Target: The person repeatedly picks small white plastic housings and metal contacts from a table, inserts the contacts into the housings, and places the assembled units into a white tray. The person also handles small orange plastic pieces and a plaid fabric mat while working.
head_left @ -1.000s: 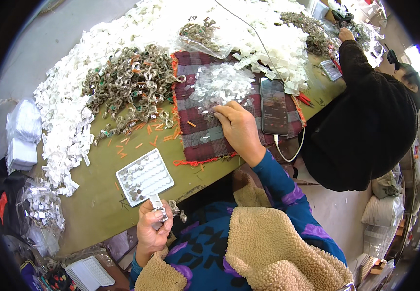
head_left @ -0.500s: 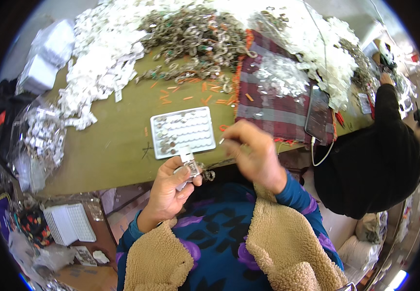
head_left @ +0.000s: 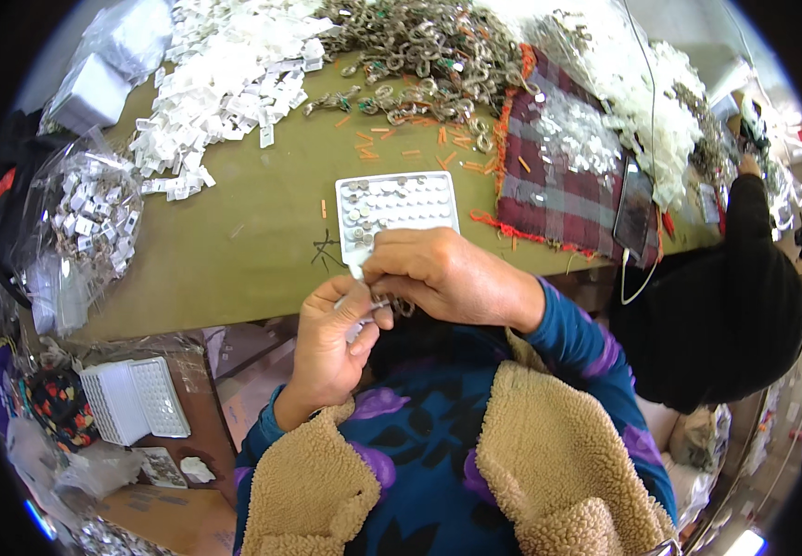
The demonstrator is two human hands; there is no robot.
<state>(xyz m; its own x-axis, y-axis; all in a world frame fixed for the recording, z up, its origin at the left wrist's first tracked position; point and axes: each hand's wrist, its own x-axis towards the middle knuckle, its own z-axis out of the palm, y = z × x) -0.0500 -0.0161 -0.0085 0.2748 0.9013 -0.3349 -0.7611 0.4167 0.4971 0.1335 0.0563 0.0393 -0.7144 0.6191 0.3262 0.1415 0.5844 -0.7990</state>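
My left hand point(head_left: 328, 341) is closed on a small white plastic piece point(head_left: 356, 271), whose end sticks up past the fingertips. The fingers of my right hand point(head_left: 452, 275) are pinched together against that piece. Whatever sits between the right fingertips is hidden. Just below the hands hangs a loop of dark metallic links point(head_left: 404, 306). Right behind them lies a white tray point(head_left: 342, 243) with rows of round hollows. Small silvery discs point(head_left: 360, 213) fill its left part, and my right hand covers its near edge.
Heaps of white plastic pieces point(head_left: 234, 88) and metallic chain links point(head_left: 429, 60) line the back, with orange strips point(head_left: 410, 153) scattered in front. Rightward are a plaid cloth point(head_left: 549, 199), a phone point(head_left: 634, 208) and a person in black point(head_left: 711, 315). A bag of parts point(head_left: 95, 218) stands left.
My right hand has come left and down from beside the tray to the white piece in my left hand. The whole view has shifted, so the table appears further right and higher.
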